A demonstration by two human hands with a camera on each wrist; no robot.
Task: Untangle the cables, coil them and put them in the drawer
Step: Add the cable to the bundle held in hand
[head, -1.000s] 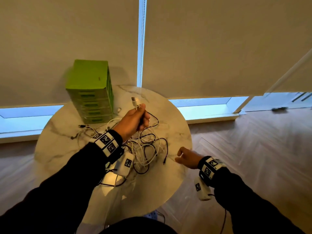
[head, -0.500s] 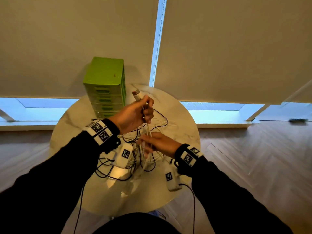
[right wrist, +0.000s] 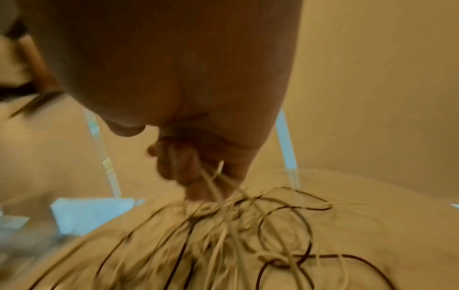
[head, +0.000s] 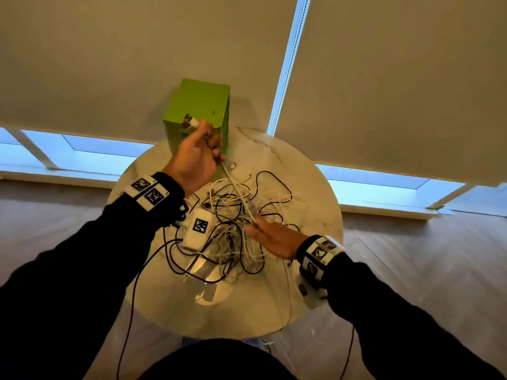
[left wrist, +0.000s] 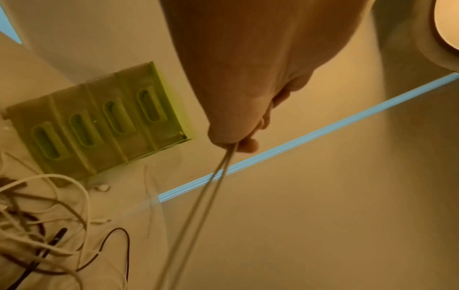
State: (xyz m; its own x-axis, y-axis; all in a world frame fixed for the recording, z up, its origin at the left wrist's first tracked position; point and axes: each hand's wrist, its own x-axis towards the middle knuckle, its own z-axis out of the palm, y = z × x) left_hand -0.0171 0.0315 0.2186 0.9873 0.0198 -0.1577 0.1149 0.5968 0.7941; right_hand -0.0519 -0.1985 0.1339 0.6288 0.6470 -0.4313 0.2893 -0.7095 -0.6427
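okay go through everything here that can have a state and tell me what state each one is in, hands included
Left hand: raised, grips white cable near its plug.
Right hand: low, pinches the same cable.
White cable: taut between the hands.
Cable pile: tangled on table.
Drawer unit: upright, visible drawers shut.

No readable text anywhere

Only square black-and-white coded markers are showing, no letters or numbers: on the left wristband [head: 148, 192], the right wristband [head: 319, 253], and a white box [head: 198, 227] hanging at 5 o'clock from the left wrist.
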